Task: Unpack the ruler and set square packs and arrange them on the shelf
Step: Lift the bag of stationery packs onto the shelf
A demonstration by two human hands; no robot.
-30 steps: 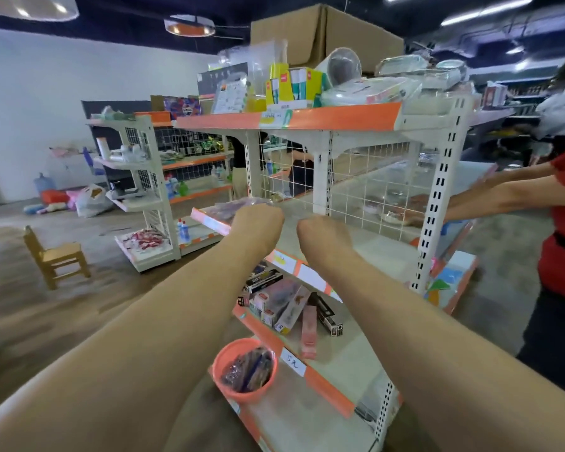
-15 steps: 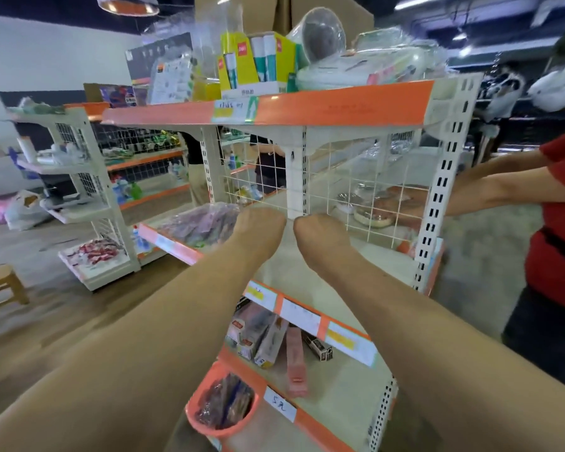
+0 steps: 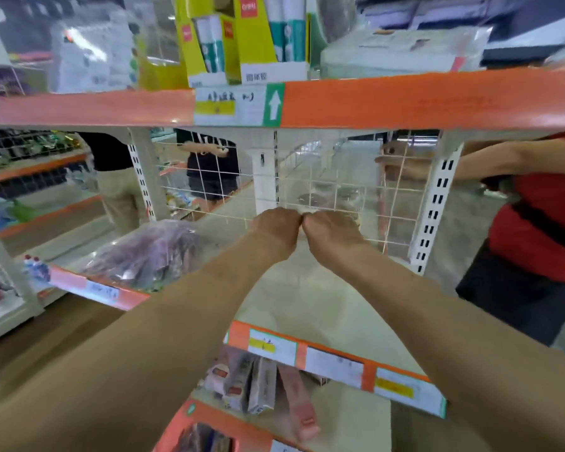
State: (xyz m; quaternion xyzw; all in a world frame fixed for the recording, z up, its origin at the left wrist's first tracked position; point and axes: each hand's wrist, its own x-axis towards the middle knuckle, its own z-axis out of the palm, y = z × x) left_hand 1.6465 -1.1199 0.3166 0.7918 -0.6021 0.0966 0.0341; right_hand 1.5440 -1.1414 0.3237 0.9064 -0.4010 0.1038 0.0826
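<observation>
Now, at the rear edge of the middle shelf (image 3: 307, 305): my left hand (image 3: 276, 228) and right hand (image 3: 331, 231) meet knuckle to knuckle against the wire grid back (image 3: 216, 194). My fingers curl under, hidden, so I cannot tell whether they grip anything. A clear bag of purplish packs (image 3: 144, 252) lies near the front left corner, contents blurred.

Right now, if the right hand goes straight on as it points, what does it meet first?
Probably the white wire grid at the back of the shelf; the right hand is just in front of it. Depth is unclear, so I cannot tell how near it is.
</observation>
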